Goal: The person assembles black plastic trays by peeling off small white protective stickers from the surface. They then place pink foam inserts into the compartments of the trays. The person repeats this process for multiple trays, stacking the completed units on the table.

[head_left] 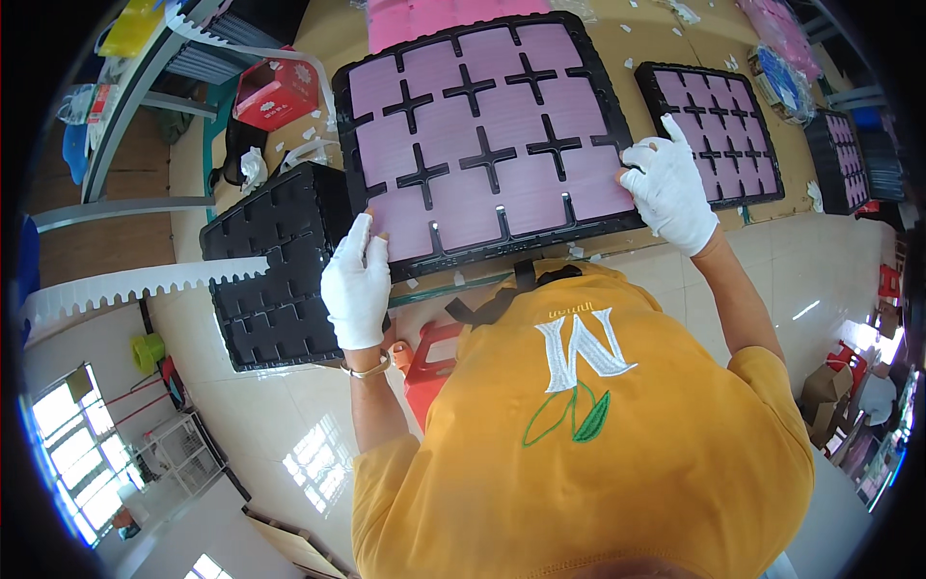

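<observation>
A large black plastic tray (pixel 521 240) lies in front of me, its compartments filled with pinkish-purple foam-like sheet (pixel 434 87) between black cross-shaped dividers. Both my hands wear white gloves with some fingertips bare. My left hand (pixel 357 289) holds the tray's near left corner, fingers pointing up along its edge. At the near right edge, my right hand (pixel 667 188) grips the rim with bent fingers, one finger stretched upward. The undersides of both grips are hidden.
Stacked black trays (pixel 275 289) stand at the left, under a white toothed strip (pixel 145 283). A red box (pixel 277 92) sits behind them. Another filled tray (pixel 714 135) lies on the brown table to the right, with clear packaging (pixel 781 85) beyond. A red stool (pixel 431 372) stands below.
</observation>
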A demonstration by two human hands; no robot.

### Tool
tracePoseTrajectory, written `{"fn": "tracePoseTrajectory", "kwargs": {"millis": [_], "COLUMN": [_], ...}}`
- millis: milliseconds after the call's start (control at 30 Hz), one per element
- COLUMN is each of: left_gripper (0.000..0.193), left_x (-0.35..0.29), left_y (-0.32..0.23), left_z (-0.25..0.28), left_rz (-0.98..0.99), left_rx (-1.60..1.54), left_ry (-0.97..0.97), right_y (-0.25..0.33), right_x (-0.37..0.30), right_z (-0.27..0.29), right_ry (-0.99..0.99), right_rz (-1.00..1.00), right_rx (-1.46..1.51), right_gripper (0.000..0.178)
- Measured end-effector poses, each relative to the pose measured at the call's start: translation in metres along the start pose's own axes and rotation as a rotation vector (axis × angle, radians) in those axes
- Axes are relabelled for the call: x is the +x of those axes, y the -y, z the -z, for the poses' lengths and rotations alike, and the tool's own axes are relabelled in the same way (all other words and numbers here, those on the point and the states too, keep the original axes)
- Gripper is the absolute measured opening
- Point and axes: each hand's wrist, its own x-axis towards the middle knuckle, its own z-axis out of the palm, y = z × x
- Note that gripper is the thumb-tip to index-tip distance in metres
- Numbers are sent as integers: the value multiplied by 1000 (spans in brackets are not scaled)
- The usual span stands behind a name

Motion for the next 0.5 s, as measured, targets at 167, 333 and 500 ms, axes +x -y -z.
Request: {"fn": "tracePoseTrajectory", "kwargs": {"millis": [167,333,500], "left_gripper": [31,30,21], "left_x": [0,-3,-20], "left_y": [2,-2,-2], "left_z": [-2,4,38], "left_rz": [0,-126,-82], "left_rx": [-26,108,499], "left_ry": [-12,-38,-75], "right_y": [-1,-5,-24], "right_x": [2,0,-33], "right_z": [1,-1,11], "right_ry": [8,-46,-36], "right_rz": [21,83,65], "right_rx": [-22,28,7], "right_gripper": [15,7,26]}}
